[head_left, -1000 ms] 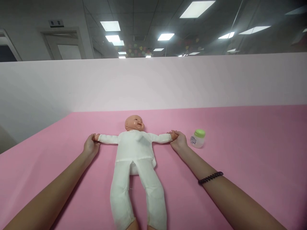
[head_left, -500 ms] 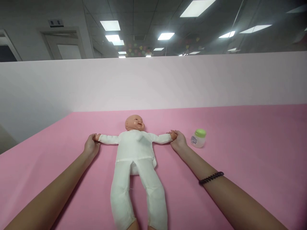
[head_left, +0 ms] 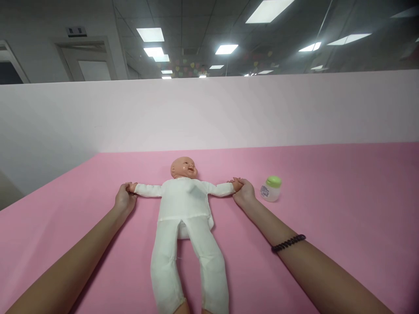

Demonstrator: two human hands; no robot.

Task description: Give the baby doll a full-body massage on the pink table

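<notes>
Doll (head_left: 185, 200) unmoved, between left hand (head_left: 125, 198) and right hand (head_left: 245, 195) gripping its hands (head_left: 237, 186).

A black spiral-coil hair tie (head_left: 288, 243) is ringing the right forearm (head_left: 314, 274), its ridged loops forming a beaded-looking band; the left forearm (head_left: 78, 266), left hand (head_left: 125, 199) and right hand (head_left: 245, 194) are showing bare.

Compared with a second ago, you see only a slight shift across your view: the squat translucent jar with a lime-green lid (head_left: 271, 190) and the black coiled plastic bracelet (head_left: 288, 243) show a touch farther right, as do the legs of the white-clothed, plastic-headed baby doll (head_left: 184, 205), while the large white rectangular overhead light (head_left: 269, 11) sits slightly higher.
</notes>
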